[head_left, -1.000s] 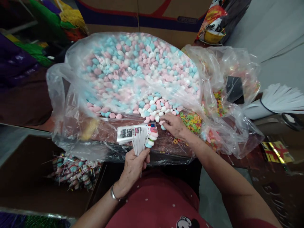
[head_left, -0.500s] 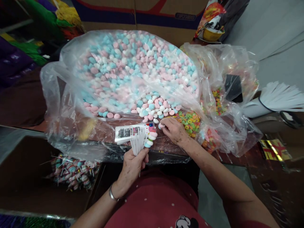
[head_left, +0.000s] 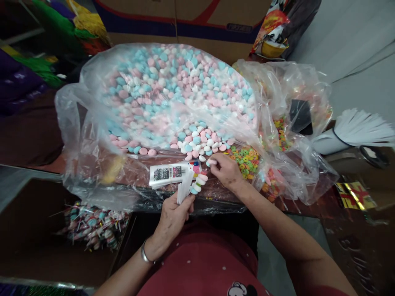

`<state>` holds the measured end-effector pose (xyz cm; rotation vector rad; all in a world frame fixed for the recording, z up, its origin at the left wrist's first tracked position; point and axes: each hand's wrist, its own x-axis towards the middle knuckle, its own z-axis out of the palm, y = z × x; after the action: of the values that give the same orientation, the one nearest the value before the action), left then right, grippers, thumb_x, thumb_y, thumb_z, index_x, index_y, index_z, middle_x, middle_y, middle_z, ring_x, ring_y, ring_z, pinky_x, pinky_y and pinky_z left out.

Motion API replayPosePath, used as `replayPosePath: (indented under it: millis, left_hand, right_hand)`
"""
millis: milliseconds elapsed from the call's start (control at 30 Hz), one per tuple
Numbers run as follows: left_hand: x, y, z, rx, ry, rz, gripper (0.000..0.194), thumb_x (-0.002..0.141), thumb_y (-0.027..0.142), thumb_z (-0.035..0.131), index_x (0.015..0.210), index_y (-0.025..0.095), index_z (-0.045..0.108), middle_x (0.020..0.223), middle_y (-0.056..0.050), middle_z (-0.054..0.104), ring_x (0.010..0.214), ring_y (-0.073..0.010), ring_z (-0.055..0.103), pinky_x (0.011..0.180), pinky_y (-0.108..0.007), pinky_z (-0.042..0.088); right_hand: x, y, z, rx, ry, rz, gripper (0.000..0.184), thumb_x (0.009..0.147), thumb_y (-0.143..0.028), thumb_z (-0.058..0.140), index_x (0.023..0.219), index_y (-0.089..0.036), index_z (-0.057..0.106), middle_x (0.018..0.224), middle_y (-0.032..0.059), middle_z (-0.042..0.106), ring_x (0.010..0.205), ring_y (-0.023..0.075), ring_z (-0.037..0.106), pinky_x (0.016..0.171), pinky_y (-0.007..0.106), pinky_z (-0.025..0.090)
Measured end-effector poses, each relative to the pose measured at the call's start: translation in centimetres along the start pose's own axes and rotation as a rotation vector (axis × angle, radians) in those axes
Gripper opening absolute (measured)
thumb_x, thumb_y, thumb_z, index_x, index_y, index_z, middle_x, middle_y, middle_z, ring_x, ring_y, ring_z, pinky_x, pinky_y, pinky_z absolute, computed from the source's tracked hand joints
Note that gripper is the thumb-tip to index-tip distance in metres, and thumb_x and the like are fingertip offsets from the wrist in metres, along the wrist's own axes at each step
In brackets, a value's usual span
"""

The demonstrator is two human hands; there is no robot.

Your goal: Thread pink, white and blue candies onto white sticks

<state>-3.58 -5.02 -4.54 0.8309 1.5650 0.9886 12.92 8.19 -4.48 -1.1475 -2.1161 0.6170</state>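
My left hand (head_left: 173, 216) is closed round a bunch of white sticks (head_left: 184, 190); one of them carries a row of pink, white and blue candies (head_left: 198, 182). My right hand (head_left: 226, 169) pinches a small pink candy (head_left: 211, 162) just right of that row. Both hands work at the mouth of a big clear bag (head_left: 92, 119) full of pink, white and blue candies (head_left: 179, 90). A white labelled packet (head_left: 168, 173) lies on the plastic just above my left hand.
A second clear bag (head_left: 296, 135) at the right holds coloured ring candies (head_left: 245, 158). A box at lower left holds finished candy sticks (head_left: 92, 224). More white sticks (head_left: 361, 129) fan out at far right. Cardboard boxes (head_left: 197, 20) stand behind.
My right hand has lifted a candy from the pile and drawn it slightly toward the stick. The left hand has tilted the stick bunch a little; the view shifted slightly.
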Motion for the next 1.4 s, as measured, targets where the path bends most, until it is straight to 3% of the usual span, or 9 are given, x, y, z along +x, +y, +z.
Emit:
replayPosePath:
  millis: [100, 167, 333, 567, 800, 1033, 1400]
  left_hand:
    - [0.2, -0.1, 0.0, 0.048, -0.03, 0.046, 0.034, 0.078, 0.041, 0.058, 0.054, 0.018, 0.053, 0.043, 0.004, 0.045, 0.039, -0.0084, 0.039, 0.04, -0.02, 0.029]
    - [0.2, 0.1, 0.2, 0.062, -0.038, 0.088, 0.034, 0.079, 0.041, 0.058, 0.055, 0.018, 0.053, 0.045, 0.004, 0.046, 0.04, -0.0086, 0.04, 0.041, -0.02, 0.03]
    - [0.2, 0.5, 0.4, 0.066, -0.034, 0.117, 0.031, 0.08, 0.038, 0.057, 0.055, 0.019, 0.053, 0.046, 0.004, 0.047, 0.04, -0.0089, 0.039, 0.041, -0.021, 0.03]
    - [0.3, 0.3, 0.4, 0.049, -0.024, 0.129, 0.031, 0.079, 0.036, 0.059, 0.054, 0.019, 0.054, 0.047, 0.003, 0.048, 0.044, -0.0101, 0.04, 0.041, -0.021, 0.029]
    - [0.4, -0.5, 0.7, -0.007, -0.011, 0.137, 0.035, 0.08, 0.038, 0.06, 0.052, 0.019, 0.051, 0.045, 0.004, 0.041, 0.044, -0.0097, 0.036, 0.043, -0.022, 0.028]
    - [0.4, -1.3, 1.0, -0.021, 0.002, 0.157, 0.036, 0.081, 0.039, 0.062, 0.052, 0.019, 0.054, 0.045, 0.004, 0.043, 0.045, -0.0102, 0.038, 0.045, -0.022, 0.029]
    - [0.1, -1.1, 1.9, -0.081, 0.041, 0.126, 0.04, 0.079, 0.043, 0.063, 0.05, 0.018, 0.05, 0.05, 0.002, 0.046, 0.048, -0.0102, 0.039, 0.048, -0.023, 0.031]
  right_hand:
    - [0.3, -0.4, -0.7, 0.551, 0.026, 0.342, 0.013, 0.075, -0.028, 0.067, 0.083, -0.019, 0.062, 0.073, -0.0019, 0.064, 0.066, 0.0116, 0.057, 0.062, 0.025, 0.045]
    - [0.3, -0.9, -1.2, 0.802, 0.007, 0.478, 0.021, 0.068, -0.031, 0.074, 0.08, -0.017, 0.063, 0.072, -0.0022, 0.065, 0.064, 0.0101, 0.057, 0.06, 0.023, 0.045]
    - [0.1, -1.6, -1.6, 0.96, -0.02, 0.576, 0.024, 0.061, -0.029, 0.079, 0.076, -0.016, 0.066, 0.07, -0.0016, 0.066, 0.062, 0.0086, 0.057, 0.056, 0.021, 0.045]
    - [-0.5, -1.3, -1.0, 0.866, -0.057, 0.465, 0.022, 0.069, -0.034, 0.076, 0.082, -0.017, 0.069, 0.076, -0.0011, 0.07, 0.065, 0.0103, 0.061, 0.062, 0.024, 0.051]
    - [-1.7, -1.5, -1.0, 0.44, -0.064, 0.171, 0.027, 0.087, -0.033, 0.059, 0.107, -0.022, 0.071, 0.106, 0.0023, 0.073, 0.098, 0.0161, 0.068, 0.089, 0.03, 0.053]
    - [-2.4, -1.7, -0.3, 0.369, 0.031, 0.138, 0.03, 0.091, -0.031, 0.054, 0.116, -0.024, 0.069, 0.114, 0.0016, 0.072, 0.103, 0.017, 0.068, 0.093, 0.031, 0.055]
    - [-3.2, -1.9, 0.0, 0.322, 0.038, 0.069, 0.03, 0.092, -0.027, 0.053, 0.116, -0.026, 0.07, 0.113, 0.0011, 0.073, 0.102, 0.0177, 0.07, 0.092, 0.033, 0.057]
